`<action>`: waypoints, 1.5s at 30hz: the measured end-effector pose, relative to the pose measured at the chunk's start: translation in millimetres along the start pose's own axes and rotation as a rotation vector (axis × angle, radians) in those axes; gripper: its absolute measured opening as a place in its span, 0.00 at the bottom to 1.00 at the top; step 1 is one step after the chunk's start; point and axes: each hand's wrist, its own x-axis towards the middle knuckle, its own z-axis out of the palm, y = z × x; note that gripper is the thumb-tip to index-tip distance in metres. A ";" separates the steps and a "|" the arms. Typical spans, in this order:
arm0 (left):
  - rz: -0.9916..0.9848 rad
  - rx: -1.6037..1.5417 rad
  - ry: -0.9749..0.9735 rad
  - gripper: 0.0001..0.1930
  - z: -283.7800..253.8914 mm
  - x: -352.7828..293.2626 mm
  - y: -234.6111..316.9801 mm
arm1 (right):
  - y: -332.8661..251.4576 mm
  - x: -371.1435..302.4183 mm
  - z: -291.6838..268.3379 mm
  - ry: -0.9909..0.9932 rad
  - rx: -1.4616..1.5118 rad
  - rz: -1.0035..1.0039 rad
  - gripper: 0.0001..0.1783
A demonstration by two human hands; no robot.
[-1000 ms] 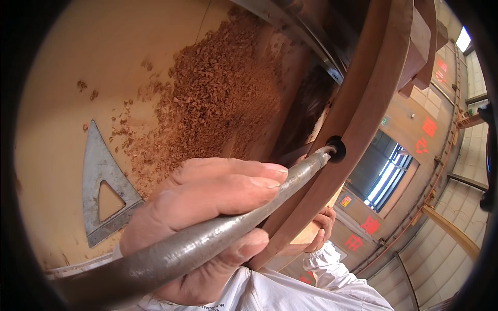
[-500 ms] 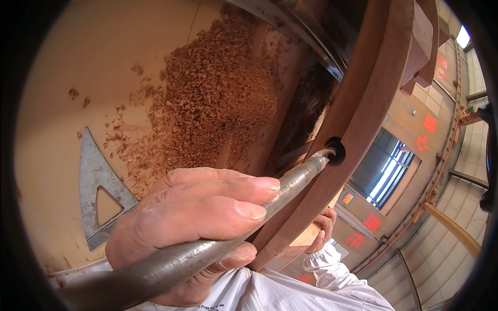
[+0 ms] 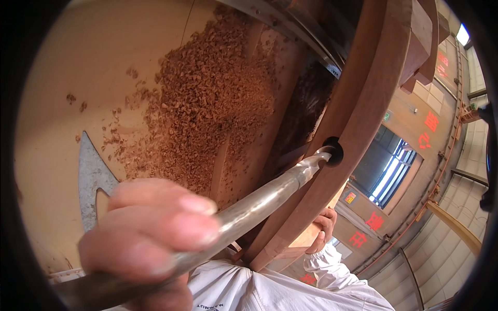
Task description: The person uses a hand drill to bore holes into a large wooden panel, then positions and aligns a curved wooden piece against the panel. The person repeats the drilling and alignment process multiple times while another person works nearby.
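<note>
My left hand [image 3: 150, 228] is closed around a long, round metal rod [image 3: 254, 205], fingers over its top and the thumb side below. The rod tapers to a bright, curved tip [image 3: 317, 157] at the mouth of a round, dark hole [image 3: 334, 150]. This hole is in a curved reddish-brown wooden beam [image 3: 365, 98]. How deep the tip sits cannot be made out. Farther along, my right hand [image 3: 324, 225] wraps its fingers over a light wooden piece [image 3: 306, 237] beside the beam. The rod's lower end is dark and blurred at the lower left.
A pile of brown wood shavings [image 3: 207, 93] lies on the pale board [image 3: 78, 52] to the left. A grey metal plate with a cutout [image 3: 93, 171] is partly behind my left hand. Beyond the beam are a window [image 3: 394, 166] and a wall with red lettering.
My left hand has shifted toward the lower left and lies farther back along the rod. The rod's tip has drawn slightly left, showing more bright metal. My right hand stays in place.
</note>
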 end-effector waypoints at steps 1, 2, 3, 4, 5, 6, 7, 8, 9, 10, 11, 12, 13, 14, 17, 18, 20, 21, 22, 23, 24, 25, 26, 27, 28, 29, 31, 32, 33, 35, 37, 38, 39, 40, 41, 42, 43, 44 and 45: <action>0.012 -0.007 0.012 0.18 0.6 0.9 1.5 | -0.5 -0.6 0.7 0.006 -0.003 0.001 0.25; 0.009 -0.020 0.016 0.18 -1.5 1.3 4.7 | -0.8 -1.0 1.4 0.013 -0.005 0.001 0.25; 0.004 -0.034 0.021 0.18 -5.6 1.1 7.7 | -0.5 -1.9 1.6 0.011 -0.005 0.004 0.25; 0.022 -0.006 0.025 0.20 -11.3 -0.5 8.3 | -0.1 -2.7 1.9 0.011 -0.004 0.006 0.25; 0.040 0.021 0.029 0.21 -16.9 -2.1 9.1 | 0.2 -3.4 2.1 0.010 -0.003 0.008 0.25; 0.059 0.050 0.037 0.23 -23.2 -4.1 11.1 | -0.7 -3.0 2.4 0.010 -0.002 0.009 0.25; 0.059 0.124 0.086 0.24 -24.6 -4.8 17.7 | -2.1 -2.5 2.5 0.011 0.000 0.012 0.25; 0.063 0.111 0.098 0.25 -24.9 -5.0 17.7 | -2.8 -2.2 2.7 0.011 0.002 0.014 0.25; 0.066 0.097 0.107 0.25 -23.9 -3.2 17.3 | -2.4 -2.6 2.5 0.004 0.000 0.016 0.25; 0.074 0.084 0.123 0.26 -23.9 -2.8 18.9 | -2.3 -2.2 1.4 -0.005 -0.001 0.010 0.25; 0.083 0.072 0.196 0.26 -17.4 -3.0 19.1 | -2.2 -1.4 0.9 -0.015 -0.001 0.005 0.24; 0.090 0.058 0.264 0.25 -13.2 -3.2 19.3 | -2.6 -1.2 0.3 -0.015 -0.006 0.000 0.24; 0.101 0.054 0.234 0.25 -16.9 -4.2 19.7 | -3.3 -0.4 -0.2 -0.017 -0.010 -0.006 0.24; 0.111 0.049 0.204 0.24 -25.2 -6.1 20.2 | -3.6 0.1 -0.4 -0.019 -0.015 -0.011 0.24; 0.112 0.031 0.124 0.24 -39.8 -5.1 21.0 | -2.2 -1.5 1.5 0.000 0.004 -0.002 0.24; 0.109 0.031 0.125 0.23 -40.0 -5.5 21.3 | -2.8 -1.0 1.9 -0.002 0.008 -0.002 0.24; 0.107 0.035 0.148 0.22 -36.3 -6.1 21.0 | -4.6 0.5 2.3 -0.003 0.017 -0.001 0.24; 0.105 0.037 0.170 0.22 -33.7 -5.0 19.3 | -4.6 -0.1 2.2 -0.007 0.007 0.007 0.24; 0.095 0.044 0.209 0.22 -30.5 -5.3 17.9 | -3.8 -1.3 1.1 -0.010 -0.002 0.015 0.24; 0.084 0.050 0.247 0.23 -26.8 -6.3 16.4 | -4.0 -2.4 1.1 -0.013 -0.012 0.023 0.24; 0.080 0.057 0.289 0.23 -24.0 -8.3 16.4 | -3.9 -1.6 1.0 -0.011 -0.009 0.017 0.24; 0.089 0.034 0.217 0.24 -24.9 -7.9 15.6 | -4.1 -0.2 1.0 -0.009 -0.006 0.011 0.24; 0.099 0.012 0.146 0.25 -27.2 -6.1 14.0 | -4.3 0.8 0.9 -0.006 -0.002 0.004 0.24; 0.107 -0.011 0.075 0.25 -28.7 -4.8 11.8 | -4.5 1.4 1.2 -0.005 0.004 0.002 0.24; 0.104 -0.020 0.061 0.26 -27.6 -4.7 10.0 | -4.5 2.2 1.4 -0.004 0.010 -0.001 0.24; 0.101 -0.028 0.047 0.26 -25.3 -5.3 8.4 | -4.0 3.2 1.6 -0.004 0.017 -0.005 0.24; 0.069 -0.032 0.028 0.26 -20.3 -4.3 2.4 | -5.5 0.2 1.9 0.003 0.015 0.016 0.24; 0.047 -0.023 0.030 0.26 -17.0 -4.6 -0.2 | -6.2 -1.0 2.1 0.006 0.014 0.026 0.24; 0.026 -0.014 0.031 0.25 -14.2 -4.4 -2.5 | -7.5 -1.4 2.1 0.002 0.009 0.028 0.24; 0.013 0.011 -0.003 0.24 -10.2 -5.7 -3.7 | -6.2 3.0 1.6 -0.013 0.007 0.011 0.24; 0.062 0.047 0.024 0.23 2.3 -5.2 -10.7 | -3.4 1.9 1.1 -0.015 0.009 0.004 0.23; 0.036 0.111 -0.053 0.23 0.7 -5.5 -13.0 | -2.5 0.7 0.5 -0.016 0.010 0.002 0.23; 0.010 0.175 -0.130 0.23 -3.2 -5.6 -15.0 | -2.6 -0.4 -0.2 -0.011 0.005 0.000 0.23; 0.008 0.198 -0.152 0.22 0.4 -5.6 -17.6 | -3.4 -1.7 -0.8 -0.006 0.000 -0.002 0.23; -0.005 0.216 -0.190 0.22 4.7 -2.9 -27.5 | -2.1 -4.9 2.9 0.001 -0.007 0.016 0.23; -0.006 0.243 -0.202 0.21 7.5 -3.5 -28.8 | -1.8 -1.4 2.4 -0.006 0.002 0.001 0.23; -0.031 0.222 -0.185 0.20 13.1 -6.5 -26.4 | -2.2 2.4 1.8 -0.012 0.010 -0.012 0.23; -0.062 0.229 -0.193 0.17 12.3 -5.5 -23.2 | -2.8 6.6 1.8 -0.019 0.018 -0.025 0.23; -0.100 0.231 -0.215 0.15 12.1 -2.9 -21.3 | -6.1 6.4 3.3 0.002 0.015 -0.010 0.23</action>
